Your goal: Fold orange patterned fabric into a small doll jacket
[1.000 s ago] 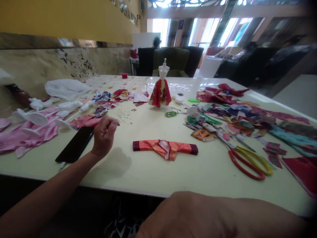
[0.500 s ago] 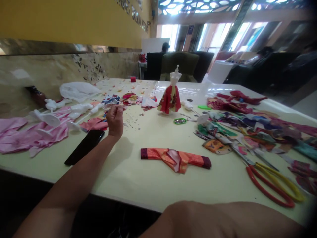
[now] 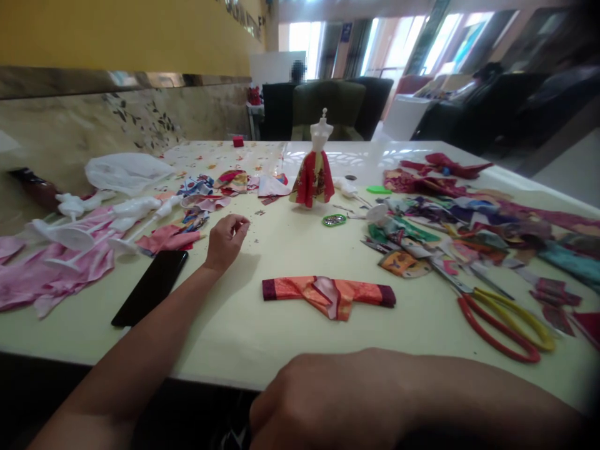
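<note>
My left hand [image 3: 227, 240] is above the table, thumb and forefinger pinched together, beside small scattered bits [image 3: 255, 230]; anything between the fingertips is too small to make out. My right hand [image 3: 304, 400] is at the near table edge, back upward, its fingers hidden below the edge. Between the hands and farther right lies a small orange jacket [image 3: 347, 291] with dark red cuffs, laid flat with its sleeves spread. Behind it stands a white mini mannequin [image 3: 321, 135] in a red and yellow skirt [image 3: 313, 181]. A green tray [image 3: 334, 220] of shiny bits sits near the skirt.
A black phone [image 3: 150, 287] lies by my left forearm. White doll stands [image 3: 75, 234] rest on pink cloth [image 3: 70, 281] at the left. Red and yellow-handled scissors [image 3: 499, 325] and many fabric scraps [image 3: 469, 219] cover the right side. A plastic bag [image 3: 129, 170] lies back left.
My left hand has moved a little right and lower, close to the scattered bits. My right hand has come further into view at the near edge. The whole view has shifted slightly.
</note>
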Tool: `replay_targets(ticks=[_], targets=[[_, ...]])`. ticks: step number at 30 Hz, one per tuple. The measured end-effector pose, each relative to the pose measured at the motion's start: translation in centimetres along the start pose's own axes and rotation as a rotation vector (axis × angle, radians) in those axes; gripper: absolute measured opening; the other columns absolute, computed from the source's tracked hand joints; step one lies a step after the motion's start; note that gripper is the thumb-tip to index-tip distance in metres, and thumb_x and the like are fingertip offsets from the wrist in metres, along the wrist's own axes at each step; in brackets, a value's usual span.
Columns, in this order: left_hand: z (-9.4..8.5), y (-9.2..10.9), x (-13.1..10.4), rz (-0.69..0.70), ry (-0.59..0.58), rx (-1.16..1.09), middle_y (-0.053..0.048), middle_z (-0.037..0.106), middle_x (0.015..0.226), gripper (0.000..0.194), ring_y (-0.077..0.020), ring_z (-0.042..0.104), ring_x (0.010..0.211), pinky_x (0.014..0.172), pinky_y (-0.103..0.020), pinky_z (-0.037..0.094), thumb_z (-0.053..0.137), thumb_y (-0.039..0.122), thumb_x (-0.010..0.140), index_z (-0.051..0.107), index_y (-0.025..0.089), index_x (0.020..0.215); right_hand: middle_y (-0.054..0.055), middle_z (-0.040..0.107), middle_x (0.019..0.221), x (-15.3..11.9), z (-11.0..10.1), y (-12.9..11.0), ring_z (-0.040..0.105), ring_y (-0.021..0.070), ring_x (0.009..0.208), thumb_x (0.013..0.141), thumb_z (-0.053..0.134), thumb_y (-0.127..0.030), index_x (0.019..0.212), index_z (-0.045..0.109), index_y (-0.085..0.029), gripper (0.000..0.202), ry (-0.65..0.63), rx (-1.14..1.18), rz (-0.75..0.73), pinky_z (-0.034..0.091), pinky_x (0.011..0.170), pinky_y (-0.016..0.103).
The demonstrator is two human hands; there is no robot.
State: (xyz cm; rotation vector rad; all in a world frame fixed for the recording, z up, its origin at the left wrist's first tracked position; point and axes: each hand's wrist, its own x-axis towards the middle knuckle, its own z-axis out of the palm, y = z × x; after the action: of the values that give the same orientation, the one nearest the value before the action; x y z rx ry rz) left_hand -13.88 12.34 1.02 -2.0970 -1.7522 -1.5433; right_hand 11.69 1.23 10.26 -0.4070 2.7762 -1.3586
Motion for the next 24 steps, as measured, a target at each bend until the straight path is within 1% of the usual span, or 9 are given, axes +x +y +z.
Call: replay_targets(ticks=[3,5,6,8,10,12,18,22,24], targets=[[0.2,0.8,-0.2,0.042,-0.098,-0.009,0.000,0.060,0.074,0.009,-0.0136,0.052,0.067,0.065,-0.027,0.041,0.060,0.024,0.086,0.066,0.018,0.087,0.004,0.069,0.097,-1.0,-0.1,1.7,0.064,0.0109,0.085,0.098,0.052,-0.018,0.102,0.067,-0.014,0.015,0.189,-0.208,0.211,0.050,0.079,0.019],[0.3,1.3,-0.4,0.073,-0.156,-0.015,-0.001,0.060,0.075,0.009,-0.0139,0.053,0.069,0.066,-0.027,0.042,0.059,0.024,0.087,0.066,0.018,0.088,0.011,0.069,0.105,-1.8,0.1,3.7,0.064,0.0184,0.097,0.098,0.050,-0.018,0.107,0.068,-0.013,0.020,0.412,-0.468,0.418,0.050,0.093,0.033],[0.3,1.6,-0.5,0.087,-0.180,-0.018,-0.001,0.060,0.075,0.009,-0.0141,0.053,0.069,0.066,-0.027,0.042,0.059,0.024,0.088,0.066,0.018,0.088,0.015,0.067,0.115,-2.3,0.2,4.8,0.062,0.0235,0.109,0.099,0.050,-0.020,0.112,0.067,-0.011,0.024,0.497,-0.600,0.493,0.044,0.103,0.044],[0.4,2.0,-0.6,0.111,-0.220,-0.025,-0.001,0.060,0.075,0.010,-0.0146,0.053,0.070,0.066,-0.027,0.042,0.057,0.024,0.089,0.066,0.018,0.089,0.020,0.052,0.140,-2.9,0.8,7.1,0.045,0.0296,0.134,0.099,0.051,-0.029,0.130,0.059,-0.010,0.037,0.498,-0.730,0.554,0.027,0.116,0.054],[0.4,2.3,-0.7,0.121,-0.244,-0.035,-0.002,0.061,0.074,0.010,-0.0150,0.053,0.071,0.066,-0.028,0.042,0.057,0.024,0.090,0.066,0.018,0.088,0.022,0.044,0.147,-3.1,1.4,8.9,0.037,0.0326,0.140,0.096,0.055,-0.046,0.139,0.051,-0.007,0.058,0.403,-0.732,0.620,0.022,0.117,0.059],[0.4,2.4,-0.7,0.123,-0.251,-0.043,-0.002,0.061,0.074,0.010,-0.0154,0.053,0.071,0.066,-0.028,0.042,0.057,0.024,0.089,0.066,0.019,0.087,0.022,0.044,0.147,-3.1,1.8,9.9,0.036,0.0336,0.140,0.094,0.055,-0.054,0.141,0.049,-0.006,0.067,0.393,-0.741,0.663,0.018,0.117,0.062],[0.2,2.4,-0.7,0.091,-0.240,-0.055,-0.003,0.063,0.076,0.012,-0.0160,0.056,0.072,0.066,-0.028,0.043,0.058,0.027,0.089,0.066,0.019,0.086,0.014,0.063,0.128,-4.2,1.1,9.5,0.051,0.0280,0.129,0.099,0.050,-0.034,0.127,0.061,-0.014,0.036,0.704,-0.856,0.580,0.024,0.116,0.056],[0.1,2.3,-0.7,0.040,-0.194,-0.059,-0.003,0.066,0.081,0.013,-0.0142,0.054,0.068,0.065,-0.027,0.043,0.059,0.028,0.088,0.067,0.018,0.088,0.012,0.070,0.112,-8.1,-1.2,10.0,0.063,0.0254,0.109,0.096,0.052,-0.023,0.109,0.068,-0.016,0.022,0.968,-0.929,0.581,0.036,0.108,0.049],[0.2,2.3,-0.8,0.016,-0.168,-0.053,-0.003,0.067,0.081,0.014,-0.0134,0.054,0.066,0.064,-0.026,0.043,0.059,0.029,0.088,0.067,0.018,0.088,0.011,0.072,0.101,-10.9,-2.8,10.3,0.065,0.0237,0.095,0.095,0.053,-0.025,0.101,0.070,-0.016,0.020,1.121,-0.904,0.659,0.046,0.092,0.040]])
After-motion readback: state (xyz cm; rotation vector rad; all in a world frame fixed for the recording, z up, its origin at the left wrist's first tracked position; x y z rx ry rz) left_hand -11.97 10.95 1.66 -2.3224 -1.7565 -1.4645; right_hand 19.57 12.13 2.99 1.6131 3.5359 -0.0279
